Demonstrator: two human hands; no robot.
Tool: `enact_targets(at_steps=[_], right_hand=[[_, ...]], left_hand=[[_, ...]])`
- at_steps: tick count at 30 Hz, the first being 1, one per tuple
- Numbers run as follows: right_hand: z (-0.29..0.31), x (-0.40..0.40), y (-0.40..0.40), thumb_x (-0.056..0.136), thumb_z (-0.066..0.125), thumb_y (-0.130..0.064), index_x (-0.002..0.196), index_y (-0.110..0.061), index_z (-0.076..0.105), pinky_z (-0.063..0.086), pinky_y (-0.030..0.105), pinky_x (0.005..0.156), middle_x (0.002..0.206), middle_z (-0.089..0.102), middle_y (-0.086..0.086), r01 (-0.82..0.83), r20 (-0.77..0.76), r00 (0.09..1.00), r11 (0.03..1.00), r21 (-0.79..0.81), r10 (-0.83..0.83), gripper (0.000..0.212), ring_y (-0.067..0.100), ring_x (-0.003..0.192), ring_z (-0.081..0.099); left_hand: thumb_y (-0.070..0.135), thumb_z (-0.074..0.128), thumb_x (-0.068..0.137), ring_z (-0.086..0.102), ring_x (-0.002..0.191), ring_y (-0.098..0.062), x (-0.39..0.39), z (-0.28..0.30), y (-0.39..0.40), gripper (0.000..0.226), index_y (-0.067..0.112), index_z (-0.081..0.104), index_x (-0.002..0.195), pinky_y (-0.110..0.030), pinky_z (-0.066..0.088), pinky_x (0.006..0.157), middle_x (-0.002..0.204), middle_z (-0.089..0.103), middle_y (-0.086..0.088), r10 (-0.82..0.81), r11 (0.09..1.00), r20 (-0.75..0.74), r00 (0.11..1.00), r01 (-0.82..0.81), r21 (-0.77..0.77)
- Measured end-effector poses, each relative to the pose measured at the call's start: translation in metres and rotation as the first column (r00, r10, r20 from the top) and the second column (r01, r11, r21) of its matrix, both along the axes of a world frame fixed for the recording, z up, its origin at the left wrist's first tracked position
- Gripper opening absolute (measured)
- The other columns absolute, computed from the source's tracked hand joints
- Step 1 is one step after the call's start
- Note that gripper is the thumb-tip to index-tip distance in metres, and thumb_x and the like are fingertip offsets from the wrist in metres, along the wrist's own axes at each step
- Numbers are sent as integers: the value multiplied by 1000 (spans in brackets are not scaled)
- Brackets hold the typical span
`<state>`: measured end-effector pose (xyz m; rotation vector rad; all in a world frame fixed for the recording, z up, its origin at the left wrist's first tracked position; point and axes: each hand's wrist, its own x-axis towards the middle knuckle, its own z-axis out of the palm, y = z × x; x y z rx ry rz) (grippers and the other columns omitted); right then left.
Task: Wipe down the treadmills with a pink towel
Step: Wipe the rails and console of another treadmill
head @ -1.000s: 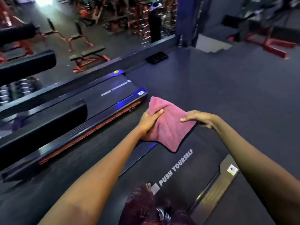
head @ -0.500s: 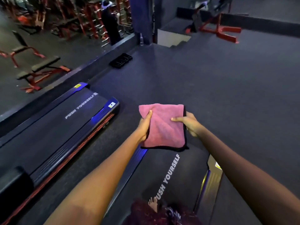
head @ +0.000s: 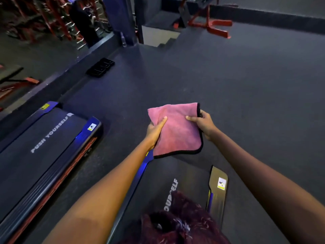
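Observation:
A folded pink towel (head: 177,131) with a black hem is held in the air above the rear end of the treadmill (head: 190,171) under me, whose dark belt reads "PUSH YOURSELF". My left hand (head: 155,129) grips the towel's left edge with the thumb on top. My right hand (head: 204,123) pinches its right edge. A second treadmill (head: 44,138) with blue side rails lies to the left.
Dark rubber floor (head: 246,88) stretches ahead and to the right. A black tray-like object (head: 100,67) lies on the floor near the ledge. A red equipment frame (head: 211,27) and steps (head: 158,36) are at the back. Weight racks stand on the lower level, back left.
My view has swung to the right and the left treadmill has slid toward the frame's left edge. Both hands keep holding the towel, which has turned flatter and squarer between them.

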<state>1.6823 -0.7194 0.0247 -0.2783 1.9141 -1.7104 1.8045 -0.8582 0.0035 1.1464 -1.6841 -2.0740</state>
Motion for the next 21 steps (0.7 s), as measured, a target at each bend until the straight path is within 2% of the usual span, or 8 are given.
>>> enact_targets(at_steps=[2, 4, 6, 8, 11, 16, 21], right_hand=[[-5, -35, -6, 79, 69, 0, 104, -4, 62, 53, 23, 72, 91, 65, 2, -41, -50, 998, 998, 50, 44, 26, 13, 82, 61], [-11, -70, -15, 81, 69, -8, 107, -6, 63, 52, 35, 86, 100, 67, 6, -94, -145, 983, 986, 138, 114, 27, 17, 91, 61], [-16, -99, -26, 83, 67, -15, 110, -11, 63, 48, 36, 93, 107, 67, 6, -106, -266, 947, 959, 264, 178, 27, 19, 101, 60], [-21, -121, -38, 85, 65, -21, 113, -12, 62, 46, 36, 92, 109, 66, 6, -92, -342, 913, 930, 355, 221, 29, 23, 106, 58], [-32, -153, -58, 87, 63, -24, 116, -12, 59, 45, 37, 91, 112, 65, 9, -101, -371, 891, 912, 398, 261, 32, 27, 108, 57], [-48, -215, -103, 87, 62, -21, 118, -12, 59, 44, 29, 89, 113, 65, 7, -115, -341, 906, 921, 371, 251, 33, 24, 108, 58], [-52, -281, -149, 87, 63, -22, 121, -12, 59, 44, 29, 90, 116, 65, 7, -179, -292, 899, 883, 434, 326, 36, 23, 110, 57]], left_hand=[[43, 62, 86, 63, 96, -19, -29, -2, -4, 41, 13, 58, 113, -31, 51, 85, 107, 65, -5, 46, 998, 39, 998, -45, -36], [44, 59, 88, 62, 93, -19, -56, -3, -11, 35, 15, 58, 107, -29, 50, 82, 102, 65, -5, 80, 995, 60, 995, -76, -69], [44, 57, 90, 62, 92, -20, -80, -6, -18, 35, 13, 59, 107, -29, 49, 81, 102, 65, -6, 108, 990, 81, 991, -100, -96], [44, 56, 90, 62, 94, -22, -102, -12, -25, 37, 12, 60, 107, -31, 50, 84, 103, 65, -8, 133, 987, 109, 985, -122, -106], [45, 55, 90, 62, 97, -25, -135, -24, -43, 40, 10, 59, 108, -33, 50, 85, 103, 66, -9, 161, 982, 157, 974, -142, -126], [43, 55, 91, 61, 103, -28, -201, -37, -93, 43, 7, 60, 114, -33, 48, 88, 110, 65, -13, 168, 971, 181, 969, -131, -200], [43, 56, 91, 60, 105, -30, -260, -46, -139, 44, 5, 61, 113, -34, 48, 89, 111, 65, -17, 190, 972, 210, 959, -154, -174]])
